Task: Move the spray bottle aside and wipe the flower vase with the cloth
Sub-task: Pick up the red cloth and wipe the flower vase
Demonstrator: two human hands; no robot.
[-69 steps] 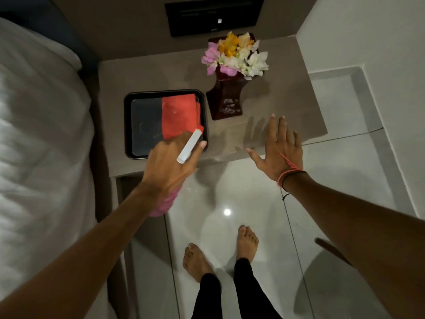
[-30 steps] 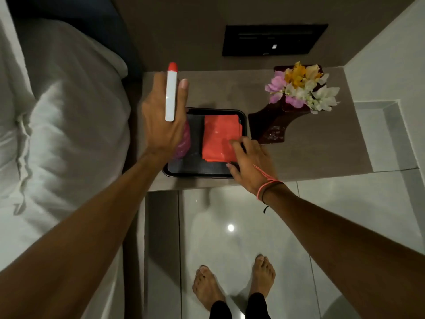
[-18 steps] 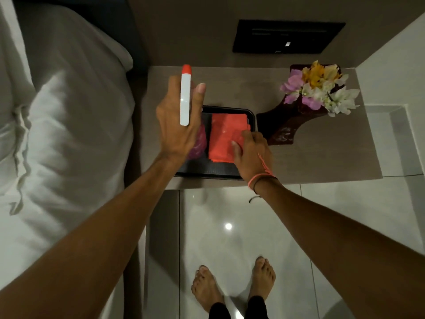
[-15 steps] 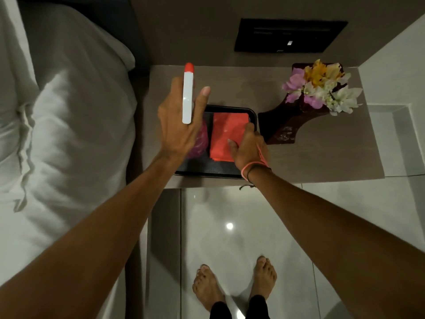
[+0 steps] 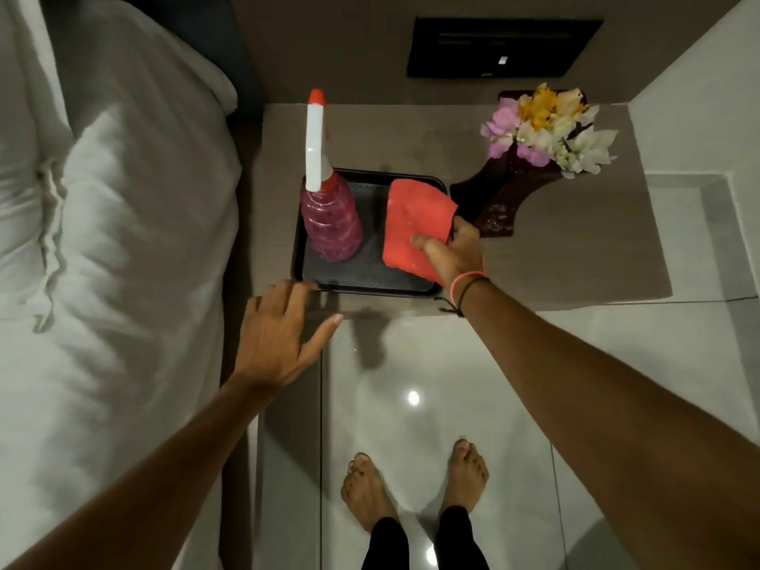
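Observation:
A pink spray bottle (image 5: 331,224) with a white, red-tipped head stands upright in the left half of a black tray (image 5: 362,271) on the bedside table. My left hand (image 5: 279,335) is off it, fingers spread, at the table's front edge by the tray's near-left corner. My right hand (image 5: 450,253) grips the red cloth (image 5: 415,224) and lifts it off the tray's right half. To the right of the cloth stands a dark red-brown flower vase (image 5: 499,203) holding pink, yellow and white flowers (image 5: 547,129).
The brown bedside table (image 5: 575,257) meets a white bed (image 5: 103,261) on the left and a white wall on the right. A black panel (image 5: 503,47) is set in the wall behind. Glossy floor tiles (image 5: 411,405) and my bare feet lie below.
My left hand set the spray bottle down in the tray's left half, let go and drew back to the table edge. My right hand closed on the red cloth and raised it.

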